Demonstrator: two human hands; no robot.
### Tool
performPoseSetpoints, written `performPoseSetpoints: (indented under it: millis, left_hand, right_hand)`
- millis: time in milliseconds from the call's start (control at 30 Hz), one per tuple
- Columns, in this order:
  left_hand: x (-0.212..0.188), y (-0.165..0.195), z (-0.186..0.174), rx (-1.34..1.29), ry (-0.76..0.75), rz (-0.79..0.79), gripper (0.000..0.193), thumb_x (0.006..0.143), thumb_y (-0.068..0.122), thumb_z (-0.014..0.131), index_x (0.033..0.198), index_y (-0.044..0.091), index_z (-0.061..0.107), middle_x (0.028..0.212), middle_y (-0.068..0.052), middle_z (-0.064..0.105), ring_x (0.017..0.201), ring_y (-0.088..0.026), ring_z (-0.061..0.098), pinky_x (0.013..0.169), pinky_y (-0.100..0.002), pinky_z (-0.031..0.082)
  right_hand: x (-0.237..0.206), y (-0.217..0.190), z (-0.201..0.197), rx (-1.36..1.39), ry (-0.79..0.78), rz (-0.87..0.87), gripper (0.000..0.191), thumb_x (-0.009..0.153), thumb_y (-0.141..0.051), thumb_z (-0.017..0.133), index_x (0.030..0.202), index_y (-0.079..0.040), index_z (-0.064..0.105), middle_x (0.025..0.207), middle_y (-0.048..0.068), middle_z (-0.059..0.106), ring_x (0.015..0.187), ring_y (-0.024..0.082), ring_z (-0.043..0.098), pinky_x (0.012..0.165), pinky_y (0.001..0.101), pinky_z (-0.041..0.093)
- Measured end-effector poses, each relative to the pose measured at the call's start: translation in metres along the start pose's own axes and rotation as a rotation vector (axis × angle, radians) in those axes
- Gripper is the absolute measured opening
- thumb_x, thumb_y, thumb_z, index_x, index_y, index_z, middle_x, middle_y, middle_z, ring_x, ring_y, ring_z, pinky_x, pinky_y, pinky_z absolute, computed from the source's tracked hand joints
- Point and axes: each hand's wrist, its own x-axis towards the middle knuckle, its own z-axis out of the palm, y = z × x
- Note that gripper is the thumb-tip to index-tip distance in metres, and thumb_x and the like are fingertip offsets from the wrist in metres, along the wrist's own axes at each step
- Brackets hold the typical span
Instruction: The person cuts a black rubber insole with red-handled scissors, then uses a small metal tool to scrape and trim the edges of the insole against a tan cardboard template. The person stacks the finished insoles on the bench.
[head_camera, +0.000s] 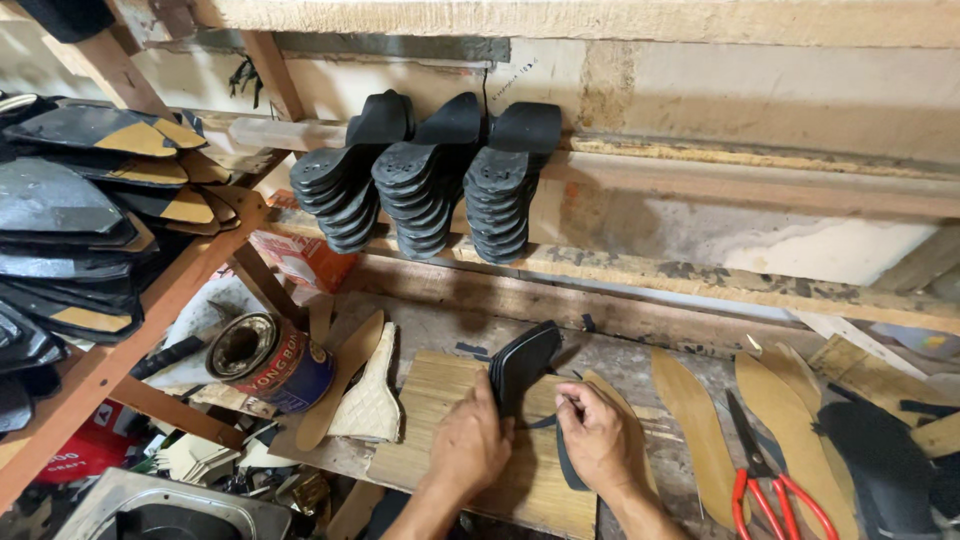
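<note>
Lower centre: left hand (468, 445) fingers gripping upright curved black rubber shoe sole (524, 362); right hand (598, 438) fingers pinching thin dark strip (566, 462).

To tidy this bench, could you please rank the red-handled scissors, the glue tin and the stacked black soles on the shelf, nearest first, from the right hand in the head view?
From the right hand:
1. Red-handled scissors, to its right on the bench.
2. Stacked black soles, above on the shelf.
3. Glue tin, far left, lying on its side.
</note>
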Motion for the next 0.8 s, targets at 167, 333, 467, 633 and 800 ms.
performPoseSetpoints:
  millis: [167,333,467,633,800]
  left_hand:
    - [0.052,-0.024,-0.015,-0.409,-0.116,-0.218,0.084,0.083,0.042,0.076,0.147,0.000,0.042,0.130,-0.027,0.064,0.124,-0.038,0.061,0.105,-0.043,0.048]
    - [0.117,-0.035,-0.024,-0.435,-0.067,-0.460,0.070,0.079,0.049,0.080,0.125,-0.002,0.067,0.116,-0.025,0.072,0.108,-0.035,0.070,0.095,-0.045,0.052]
    - [0.158,-0.036,-0.012,-0.624,0.048,-0.579,0.067,0.078,0.044,0.086,0.106,-0.016,0.074,0.104,-0.025,0.077,0.091,-0.033,0.074,0.080,-0.046,0.056]
    - [0.172,-0.035,0.009,-0.521,0.191,-0.411,0.067,0.079,0.041,0.084,0.123,-0.007,0.068,0.111,-0.026,0.073,0.098,-0.034,0.070,0.085,-0.047,0.053]
    - [0.148,-0.038,0.013,-0.179,0.173,-0.437,0.071,0.097,0.054,0.074,0.119,-0.013,0.070,0.115,-0.041,0.069,0.112,-0.051,0.066,0.098,-0.052,0.051]
  right_hand:
    - [0.003,-0.002,-0.003,-0.017,0.000,0.001,0.018,0.087,-0.023,0.070,0.103,-0.015,0.075,0.088,0.004,0.078,0.077,0.023,0.075,0.067,0.0355,0.058]
    - [0.007,0.001,-0.010,0.056,0.151,-0.189,0.014,0.083,-0.013,0.071,0.096,-0.010,0.076,0.088,0.008,0.076,0.080,0.026,0.073,0.070,0.0367,0.057]
    - [0.015,0.006,-0.019,0.092,0.168,-0.186,0.009,0.084,-0.014,0.072,0.092,-0.009,0.075,0.085,0.008,0.075,0.078,0.026,0.073,0.068,0.0368,0.057]
    - [0.024,0.010,-0.023,0.096,0.184,-0.197,0.008,0.085,-0.014,0.073,0.092,-0.010,0.075,0.083,0.009,0.074,0.076,0.028,0.072,0.067,0.0382,0.057]
    - [0.024,0.020,-0.028,0.090,0.171,-0.224,0.009,0.087,-0.014,0.069,0.094,-0.010,0.074,0.086,0.009,0.074,0.080,0.029,0.072,0.070,0.0394,0.056]
